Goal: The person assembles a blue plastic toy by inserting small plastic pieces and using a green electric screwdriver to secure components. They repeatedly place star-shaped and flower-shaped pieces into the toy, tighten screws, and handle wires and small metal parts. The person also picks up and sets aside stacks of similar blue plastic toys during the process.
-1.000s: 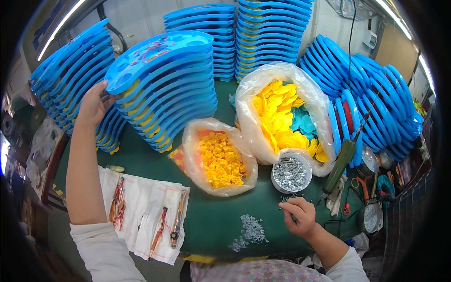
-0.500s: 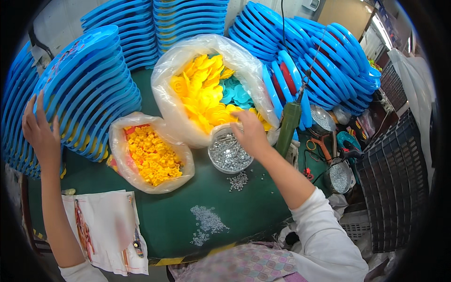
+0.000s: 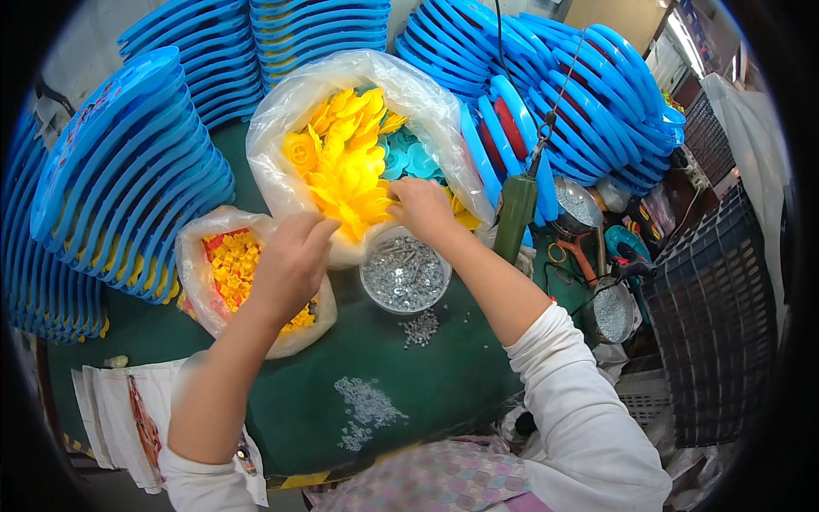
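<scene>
My left hand (image 3: 294, 260) hovers over the small plastic bag (image 3: 192, 256) of yellow plastic pieces (image 3: 229, 266), beside the large bag's near rim. Its fingers are drawn together; whatever they may hold is hidden. At the near side of the large clear bag (image 3: 266, 162), my right hand (image 3: 424, 209) has curled fingers, the tips against yellow flower-like plastic discs (image 3: 350, 183). I cannot make out what is in its grip. Teal discs (image 3: 411, 158) lie in the same bag. Below the right hand stands a clear tub (image 3: 405, 277) of small metal parts.
Stacks of blue plastic rings (image 3: 136, 171) line the left and back, with more blue rings (image 3: 589, 111) back right. A green hand tool (image 3: 515, 218) hangs from a hook. Small clear pieces (image 3: 367, 410) lie on the green table (image 3: 461, 375). A black crate (image 3: 717, 324) stands right.
My left hand has come from the blue stack at the left over to the middle, above the small bag. The right hand stays by the yellow discs. The view has shifted slightly.
</scene>
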A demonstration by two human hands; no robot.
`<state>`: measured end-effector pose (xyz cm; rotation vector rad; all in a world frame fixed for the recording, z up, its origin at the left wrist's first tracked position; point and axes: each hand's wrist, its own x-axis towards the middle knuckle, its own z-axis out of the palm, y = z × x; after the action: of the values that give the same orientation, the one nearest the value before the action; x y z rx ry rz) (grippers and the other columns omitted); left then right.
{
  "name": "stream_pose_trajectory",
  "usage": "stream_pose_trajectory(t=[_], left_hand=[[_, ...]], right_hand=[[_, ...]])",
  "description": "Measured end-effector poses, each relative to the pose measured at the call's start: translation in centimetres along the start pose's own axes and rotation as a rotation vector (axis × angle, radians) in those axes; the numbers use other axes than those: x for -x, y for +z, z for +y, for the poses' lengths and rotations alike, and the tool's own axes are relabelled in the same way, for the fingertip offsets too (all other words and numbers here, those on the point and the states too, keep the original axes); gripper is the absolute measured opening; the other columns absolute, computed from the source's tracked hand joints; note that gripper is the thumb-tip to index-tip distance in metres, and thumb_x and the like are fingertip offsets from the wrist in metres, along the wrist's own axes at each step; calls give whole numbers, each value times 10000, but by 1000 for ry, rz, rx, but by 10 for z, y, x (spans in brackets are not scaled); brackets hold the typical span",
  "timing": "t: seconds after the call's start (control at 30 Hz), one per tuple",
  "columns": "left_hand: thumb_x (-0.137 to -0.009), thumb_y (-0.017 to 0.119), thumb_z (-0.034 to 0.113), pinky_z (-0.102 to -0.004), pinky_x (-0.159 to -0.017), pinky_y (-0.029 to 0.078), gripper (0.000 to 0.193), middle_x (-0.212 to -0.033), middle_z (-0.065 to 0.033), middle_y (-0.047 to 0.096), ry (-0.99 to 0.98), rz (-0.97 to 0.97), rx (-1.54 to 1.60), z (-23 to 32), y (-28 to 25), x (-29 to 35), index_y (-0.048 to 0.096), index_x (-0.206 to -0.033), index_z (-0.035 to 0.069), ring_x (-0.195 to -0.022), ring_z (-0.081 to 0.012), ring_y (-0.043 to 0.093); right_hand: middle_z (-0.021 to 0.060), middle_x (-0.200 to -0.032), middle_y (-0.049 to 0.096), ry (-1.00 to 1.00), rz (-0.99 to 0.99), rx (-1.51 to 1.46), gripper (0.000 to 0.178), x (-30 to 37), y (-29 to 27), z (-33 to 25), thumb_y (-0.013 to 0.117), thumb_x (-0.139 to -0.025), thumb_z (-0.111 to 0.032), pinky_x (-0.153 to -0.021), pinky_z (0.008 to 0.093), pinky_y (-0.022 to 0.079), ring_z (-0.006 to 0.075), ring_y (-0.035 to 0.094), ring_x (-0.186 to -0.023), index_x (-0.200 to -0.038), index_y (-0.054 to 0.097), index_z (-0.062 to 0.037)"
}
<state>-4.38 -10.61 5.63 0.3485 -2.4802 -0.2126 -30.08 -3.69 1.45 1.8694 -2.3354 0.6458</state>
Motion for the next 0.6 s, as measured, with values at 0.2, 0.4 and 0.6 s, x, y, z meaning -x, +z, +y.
stream_pose_trajectory(t=[0.2,0.4,0.6], left_hand=[[-833,633,48,-407,-989,476,238,-1052,-99,678,156,-232,-258,-25,47,-50,701,-1057,84,-1089,-283,622],[-831,619,108,-377,-940,473,121,-966,-73,645,284,-333,-376,-31,64,-64,689,-930,102,-992,-256,614],[-783,687,52,-445,-958,500,200,-1031,-129,626,287,143,-296,-4,7,-38,672,-982,42,-1048,-316,608]], right_hand=[[170,-1035,716,139,214,-231,217,-16,10,7,746,-885,-211,-880,449,527,377,668,-945,-1045,732,-64],[163,-1184,693,263,229,64,379,-68,34,37,764,-881,-240,-1001,459,482,394,605,-1152,-1194,672,-47],[171,-1334,583,239,2,170,660,-82,31,24,846,-795,-312,-1037,442,471,381,583,-1199,-1342,570,-67]])
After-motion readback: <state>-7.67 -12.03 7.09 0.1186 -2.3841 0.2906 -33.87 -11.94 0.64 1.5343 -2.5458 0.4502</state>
